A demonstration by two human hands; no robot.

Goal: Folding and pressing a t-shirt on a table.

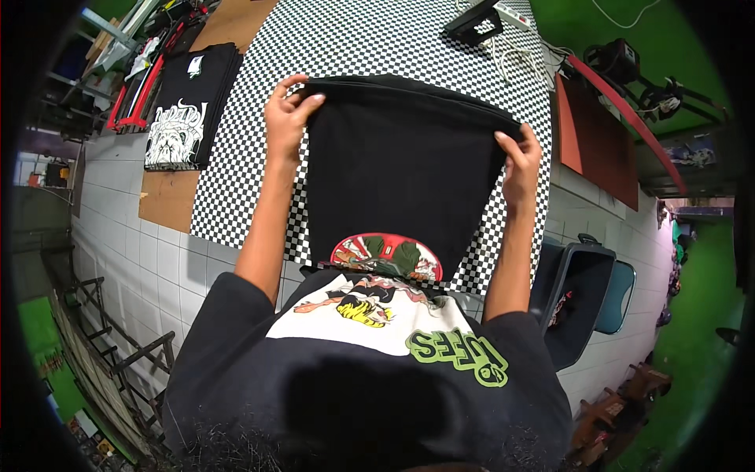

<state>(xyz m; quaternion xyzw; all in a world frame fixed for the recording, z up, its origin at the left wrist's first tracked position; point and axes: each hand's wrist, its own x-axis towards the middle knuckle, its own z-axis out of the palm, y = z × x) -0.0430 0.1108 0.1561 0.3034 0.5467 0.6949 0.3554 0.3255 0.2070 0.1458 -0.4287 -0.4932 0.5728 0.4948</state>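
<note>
A black T-shirt (pixel 401 171) lies before me on a table with a black-and-white checkered cover (pixel 365 38). Its far edge is raised in layered folds. My left hand (pixel 287 121) pinches the far left corner between thumb and fingers. At the far right corner, my right hand (pixel 521 162) grips the cloth the same way. A rounded, red-bordered colour print (pixel 386 253) shows on the part of the shirt nearest my body. The shirt's near end is hidden at the table's front edge, close to my chest.
A stack of folded black T-shirts (pixel 186 106) with a white print lies on a brown board (pixel 168 200) at the left. A black stand (pixel 472 23), white cables (pixel 516 62) and a power strip (pixel 512 16) occupy the far right. A dark plastic bin (pixel 581 307) stands right of the table.
</note>
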